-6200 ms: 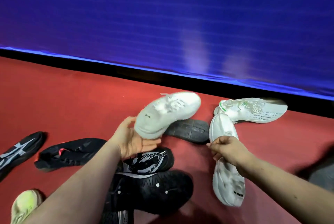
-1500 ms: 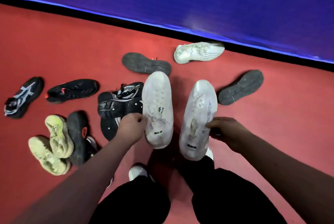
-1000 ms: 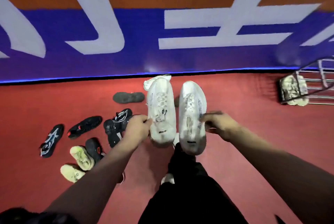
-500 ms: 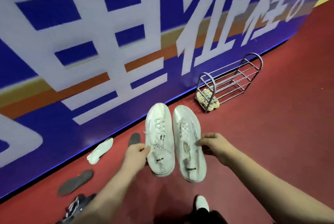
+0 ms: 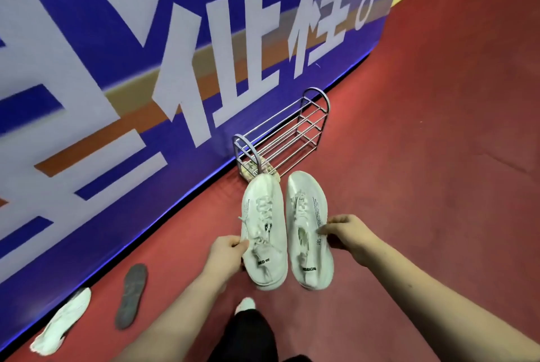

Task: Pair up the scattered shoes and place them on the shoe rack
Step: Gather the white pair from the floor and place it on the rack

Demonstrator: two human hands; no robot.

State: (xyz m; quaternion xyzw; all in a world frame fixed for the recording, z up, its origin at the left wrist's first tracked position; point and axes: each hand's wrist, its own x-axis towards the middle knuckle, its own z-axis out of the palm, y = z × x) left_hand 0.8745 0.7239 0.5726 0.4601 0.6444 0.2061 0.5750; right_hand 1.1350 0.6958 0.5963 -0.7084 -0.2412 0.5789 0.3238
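Here the left hand [image 5: 226, 255] grips one white shoe [image 5: 264, 233], the right hand [image 5: 347, 233] its mate [image 5: 309, 230], side by side above the floor, near the shoe rack [image 5: 282, 134], which holds perhaps another pair.

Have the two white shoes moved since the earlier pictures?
Yes. The left hand and right hand have carried the white shoes up off the floor toward the shoe rack; one toe now overlaps its near end in view.
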